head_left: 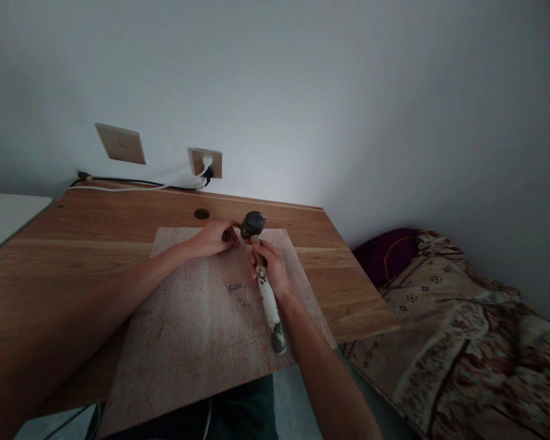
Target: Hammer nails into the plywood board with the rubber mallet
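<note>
White-coated along its handle, a club hammer (267,299) is hanging over the wooden board (178,342), the right hand (272,263) clamping its neck. Beside its head, the left hand (220,237) is curling low (whether its fingertips are pinching anything, one cannot tell). Positioning is seemingly under way; striking would call for clear fingers. Nails (235,286) are lying loose, no container showing.
</note>
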Available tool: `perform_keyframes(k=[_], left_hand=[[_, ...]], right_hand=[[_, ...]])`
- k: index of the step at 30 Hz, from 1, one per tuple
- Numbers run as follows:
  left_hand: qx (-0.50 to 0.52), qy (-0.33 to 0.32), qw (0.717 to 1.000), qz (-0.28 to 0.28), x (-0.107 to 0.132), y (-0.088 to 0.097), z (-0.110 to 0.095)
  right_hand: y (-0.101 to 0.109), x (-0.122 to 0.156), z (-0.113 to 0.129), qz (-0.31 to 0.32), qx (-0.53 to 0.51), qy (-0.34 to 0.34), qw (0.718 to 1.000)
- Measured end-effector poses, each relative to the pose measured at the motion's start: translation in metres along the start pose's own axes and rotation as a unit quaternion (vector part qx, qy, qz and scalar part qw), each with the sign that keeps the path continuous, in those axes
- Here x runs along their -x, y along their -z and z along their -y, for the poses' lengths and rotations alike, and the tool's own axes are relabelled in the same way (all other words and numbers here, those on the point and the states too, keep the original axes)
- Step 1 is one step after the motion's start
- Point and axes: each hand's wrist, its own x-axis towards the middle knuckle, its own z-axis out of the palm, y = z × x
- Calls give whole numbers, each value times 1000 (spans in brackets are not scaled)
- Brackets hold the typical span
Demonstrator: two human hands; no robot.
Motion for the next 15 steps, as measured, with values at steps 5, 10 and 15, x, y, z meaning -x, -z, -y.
perform_keyframes(k=[5, 10, 15], left_hand=[[30, -7, 1000, 5, 1, -1, 2], [18, 12, 1000, 7, -1, 0, -1], [5, 12, 1000, 9, -1, 0, -4]], right_hand=[[1, 0, 2, -11, -22, 16, 1000], [0, -1, -3, 15, -4, -5, 1000], [1, -4, -6, 36, 28, -30, 998]])
